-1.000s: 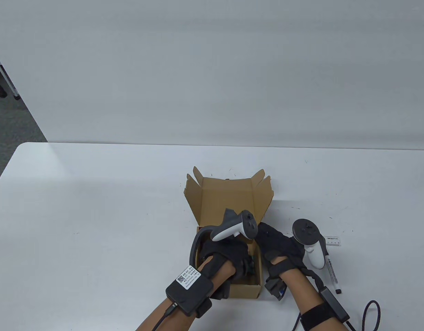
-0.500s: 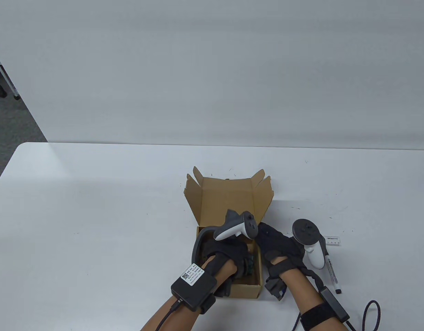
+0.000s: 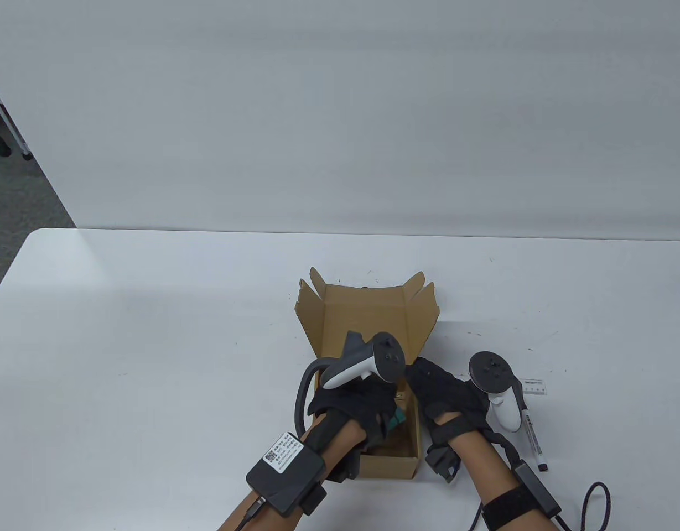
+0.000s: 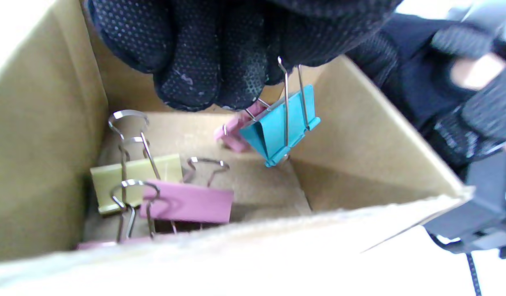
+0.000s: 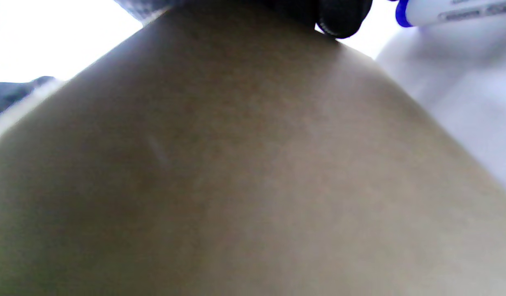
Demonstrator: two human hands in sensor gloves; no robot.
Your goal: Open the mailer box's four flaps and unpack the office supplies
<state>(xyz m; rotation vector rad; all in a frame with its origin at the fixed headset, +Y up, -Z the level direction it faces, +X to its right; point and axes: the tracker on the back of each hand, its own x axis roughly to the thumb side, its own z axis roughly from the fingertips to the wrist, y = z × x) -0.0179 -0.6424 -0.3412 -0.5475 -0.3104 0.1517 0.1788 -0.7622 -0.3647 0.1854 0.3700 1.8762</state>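
The brown mailer box [image 3: 367, 332] stands open, lid flap upright. Above its floor hangs a teal binder clip [image 4: 282, 125]; pink [image 4: 189, 203] and yellow [image 4: 135, 174] clips lie inside.

Box walls [image 4: 39, 135] close around clips [image 4: 187, 203]

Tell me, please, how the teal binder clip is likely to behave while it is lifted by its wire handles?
The teal binder clip hangs tilted from thin wire handles pinched by the left hand, so it will probably swing. It looks small and light. Its smooth wires might slip; a pink clip seems to be snagged behind it.
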